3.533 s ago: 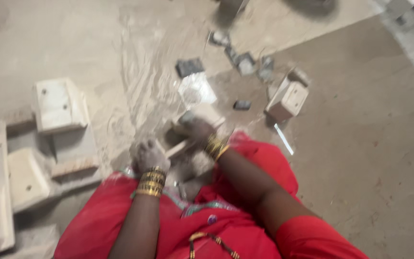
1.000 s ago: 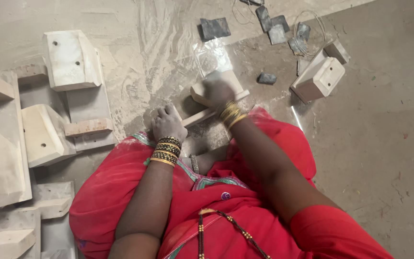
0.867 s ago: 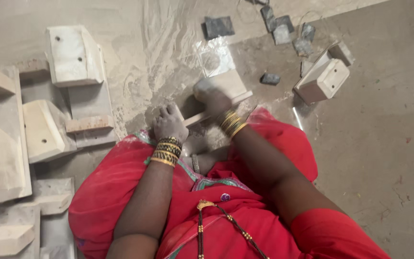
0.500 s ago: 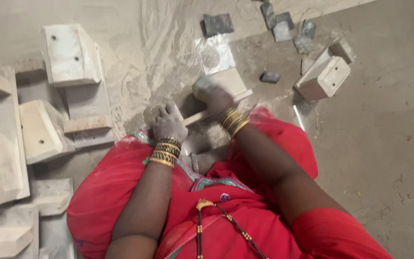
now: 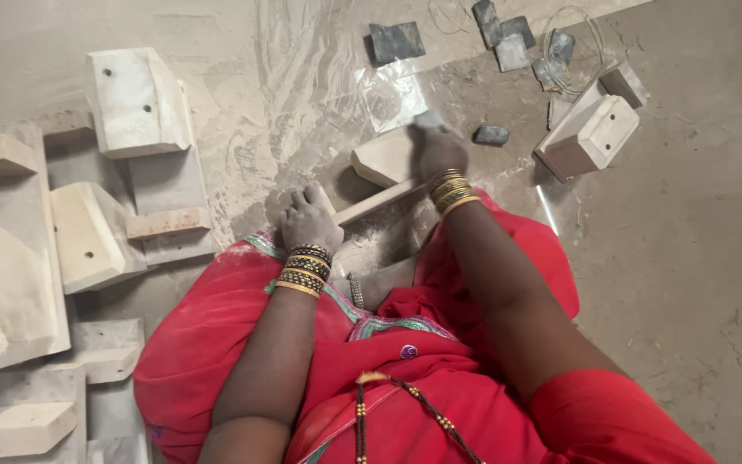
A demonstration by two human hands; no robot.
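Observation:
I sit on a dusty floor in red clothing. My left hand (image 5: 309, 221) presses down on the near end of a pale carved stone piece (image 5: 381, 160) that lies in front of my lap. My right hand (image 5: 440, 148) is closed around a small grey rubbing block (image 5: 428, 118) and holds it against the far edge of that stone piece. Both wrists wear several bangles. The underside of the stone piece is hidden by my hands.
Several pale carved stone blocks (image 5: 135, 99) lie stacked at the left. Another white block (image 5: 592, 135) stands at the upper right beside a loop of wire (image 5: 570, 47). Dark grey abrasive pieces (image 5: 395, 40) and a clear plastic sheet (image 5: 392, 96) lie ahead.
My right hand has slid with the grey block farther along the stone piece, away from me. My left hand has stayed on the near end.

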